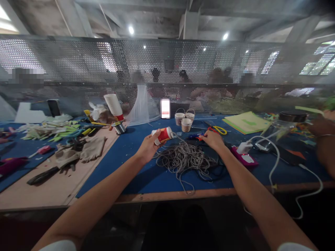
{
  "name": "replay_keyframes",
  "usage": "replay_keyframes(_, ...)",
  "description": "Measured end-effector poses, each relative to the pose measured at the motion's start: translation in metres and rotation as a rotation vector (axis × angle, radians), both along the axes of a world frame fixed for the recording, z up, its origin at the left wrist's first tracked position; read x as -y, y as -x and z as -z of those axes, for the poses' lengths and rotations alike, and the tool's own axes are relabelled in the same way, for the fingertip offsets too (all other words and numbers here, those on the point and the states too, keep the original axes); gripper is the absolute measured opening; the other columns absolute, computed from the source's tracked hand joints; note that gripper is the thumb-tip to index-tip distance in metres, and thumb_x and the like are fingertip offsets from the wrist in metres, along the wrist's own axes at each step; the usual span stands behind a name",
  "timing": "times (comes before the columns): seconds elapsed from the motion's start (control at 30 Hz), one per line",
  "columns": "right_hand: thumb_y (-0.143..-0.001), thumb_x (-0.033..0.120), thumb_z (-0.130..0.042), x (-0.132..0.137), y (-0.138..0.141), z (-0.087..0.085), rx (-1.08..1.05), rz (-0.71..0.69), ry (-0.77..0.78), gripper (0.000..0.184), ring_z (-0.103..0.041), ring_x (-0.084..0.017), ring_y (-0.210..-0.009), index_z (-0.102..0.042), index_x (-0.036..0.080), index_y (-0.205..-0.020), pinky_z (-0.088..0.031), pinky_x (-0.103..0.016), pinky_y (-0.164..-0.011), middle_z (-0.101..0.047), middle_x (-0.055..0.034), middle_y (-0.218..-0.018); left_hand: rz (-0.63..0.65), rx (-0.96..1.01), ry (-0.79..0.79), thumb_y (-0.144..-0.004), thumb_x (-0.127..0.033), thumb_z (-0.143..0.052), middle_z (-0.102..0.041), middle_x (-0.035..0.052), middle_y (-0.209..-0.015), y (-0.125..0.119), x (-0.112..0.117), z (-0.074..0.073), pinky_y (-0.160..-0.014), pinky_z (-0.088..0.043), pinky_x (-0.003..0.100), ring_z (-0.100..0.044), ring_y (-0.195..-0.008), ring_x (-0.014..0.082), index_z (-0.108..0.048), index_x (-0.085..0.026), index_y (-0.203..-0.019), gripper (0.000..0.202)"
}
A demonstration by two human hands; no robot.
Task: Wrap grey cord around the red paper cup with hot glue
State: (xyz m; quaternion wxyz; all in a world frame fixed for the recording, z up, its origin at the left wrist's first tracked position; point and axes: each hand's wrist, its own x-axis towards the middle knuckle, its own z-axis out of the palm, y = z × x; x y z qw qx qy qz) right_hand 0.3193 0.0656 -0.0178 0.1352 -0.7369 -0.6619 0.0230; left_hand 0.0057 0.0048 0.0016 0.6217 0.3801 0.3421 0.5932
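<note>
My left hand (149,145) is wrapped round a red and white paper cup (164,136), tipped on its side. Grey cord runs from the cup's rim down to a loose heap of grey cord (187,158) on the blue table. My right hand (213,139) has its fingers closed on the orange part of a blue glue gun (195,136), low over the table beyond the heap. Several small cord-wrapped cups with handles (186,124) stand just behind it. Scissors with red and yellow handles (220,130) lie beside my right hand.
A tilted stack of paper cups (113,104) stands back left, near a small tin (119,128). Work gloves (92,149) lie on the left. On the right are a pink power socket (244,157) with white cable, a clear jar (274,134), yellow sheets (247,122) and another person's arm (326,146).
</note>
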Motion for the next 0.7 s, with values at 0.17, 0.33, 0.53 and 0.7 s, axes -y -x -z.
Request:
replay_keyframes(0.17,-0.095,0.038,-0.055,0.014,0.022,-0.012,-0.17,-0.204,-0.3,0.025,-0.064,-0.025,-0.107,-0.069,0.018,-0.101,-0.045,-0.037,-0.095,-0.071,-0.0129,-0.111,0.01,-0.004,0.012,-0.074,-0.029,-0.083,-0.075,0.0114,-0.097,-0.001,-0.001,0.003,-0.079,-0.057,0.03,-0.069,-0.088,0.0195,-0.074,-0.01,-0.098,0.032)
replay_keyframes(0.33,-0.094,0.047,-0.058,0.032,0.066,-0.018,-0.77,-0.709,-0.105,0.038,-0.066,-0.021,-0.111,-0.061,0.021,-0.122,-0.048,-0.037,-0.098,-0.071,-0.01,-0.121,0.003,-0.052,-0.039,-0.069,-0.029,-0.087,-0.076,0.0092,-0.095,-0.003,0.0,0.004,-0.082,-0.055,0.031,-0.069,-0.086,0.0186,-0.075,-0.011,-0.095,0.033)
replay_keyframes(0.53,-0.086,0.038,-0.069,0.046,0.083,-0.026,-0.808,-0.719,-0.004,0.03,-0.071,-0.021,-0.086,-0.066,0.018,-0.108,-0.052,-0.039,-0.088,-0.075,-0.0072,-0.092,-0.059,-0.14,-0.157,-0.071,-0.035,-0.084,-0.076,0.0107,-0.101,-0.006,0.005,0.0,-0.088,-0.052,0.034,-0.07,-0.095,0.0228,-0.075,-0.012,-0.097,0.036)
replay_keyframes(0.7,-0.092,0.043,-0.061,0.061,0.081,-0.05,-0.7,-0.692,-0.166,0.025,-0.066,-0.017,-0.066,-0.069,0.02,-0.1,-0.05,-0.033,-0.07,-0.071,-0.0034,-0.079,-0.096,-0.24,-0.189,-0.074,-0.038,-0.082,-0.077,0.0085,-0.095,-0.007,0.007,0.002,-0.085,-0.052,0.033,-0.068,-0.089,0.0211,-0.075,-0.012,-0.098,0.036)
